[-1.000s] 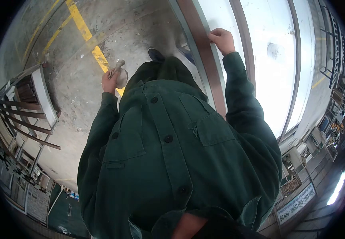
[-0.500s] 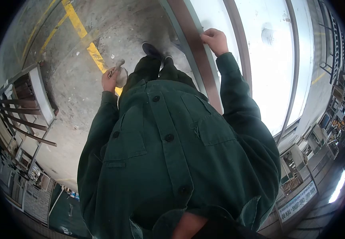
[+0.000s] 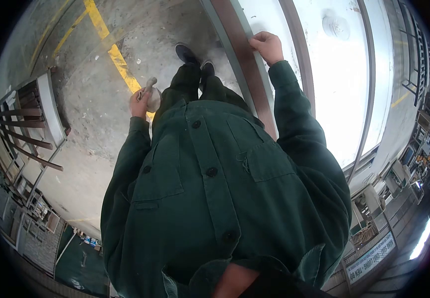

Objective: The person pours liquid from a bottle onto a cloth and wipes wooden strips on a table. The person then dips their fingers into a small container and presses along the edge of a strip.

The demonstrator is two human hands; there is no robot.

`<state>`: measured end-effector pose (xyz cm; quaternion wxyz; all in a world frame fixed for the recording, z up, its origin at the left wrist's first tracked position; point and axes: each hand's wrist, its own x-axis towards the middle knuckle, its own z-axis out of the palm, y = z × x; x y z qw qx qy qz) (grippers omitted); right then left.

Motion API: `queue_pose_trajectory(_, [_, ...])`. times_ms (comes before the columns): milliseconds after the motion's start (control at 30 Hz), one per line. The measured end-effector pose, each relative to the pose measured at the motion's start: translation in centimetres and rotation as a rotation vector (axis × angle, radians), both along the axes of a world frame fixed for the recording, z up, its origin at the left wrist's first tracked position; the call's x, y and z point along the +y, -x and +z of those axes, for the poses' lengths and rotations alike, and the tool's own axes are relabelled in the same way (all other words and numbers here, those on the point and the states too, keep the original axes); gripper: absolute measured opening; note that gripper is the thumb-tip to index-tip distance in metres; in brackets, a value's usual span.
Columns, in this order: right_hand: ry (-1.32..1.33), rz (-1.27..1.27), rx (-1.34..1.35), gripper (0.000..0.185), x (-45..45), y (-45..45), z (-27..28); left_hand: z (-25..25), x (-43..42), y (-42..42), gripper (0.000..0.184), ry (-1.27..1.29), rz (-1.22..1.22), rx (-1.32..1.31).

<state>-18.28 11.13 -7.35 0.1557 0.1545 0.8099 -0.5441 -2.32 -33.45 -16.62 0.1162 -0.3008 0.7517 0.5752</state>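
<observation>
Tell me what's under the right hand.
The brown strip shows under the fingertips of the right hand; the white panel shows around the rest. The surface directly beneath the hand, and anything pinched in it, is covered.

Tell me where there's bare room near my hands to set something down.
Beyond your right hand, the white panel between two rails looks bare except a round mark. Past your left hand, floor between the yellow line and the rack of dark bars looks mostly open. It's crowded among those bars.
</observation>
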Motion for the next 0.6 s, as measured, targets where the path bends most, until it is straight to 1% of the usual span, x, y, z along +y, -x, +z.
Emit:
queue_pose_trajectory(233, [-0.036, 0.003, 0.007, 0.016, 1.6, -3.9, -0.1, -0.6, 0.7, -4.1, 0.03, -0.018, 0.016, -0.042])
queue_pose_trajectory(367, [-0.043, -0.006, 0.008, 0.016, 2.1, -6.1, -0.1, 0.8, 1.7, -4.2, 0.03, -0.042, 0.031, -0.063])
queue_pose_trajectory(467, [-0.069, 0.003, -0.001, 0.017, 2.6, -7.6, -0.1, 0.9, 2.1, -4.4, 0.032, -0.044, 0.03, -0.056])
queue_pose_trajectory(600, [0.027, -0.016, -0.012, 0.015, 3.2, -8.8, -0.7, 0.6, 2.5, -4.5, 0.033, -0.051, 0.012, -0.021])
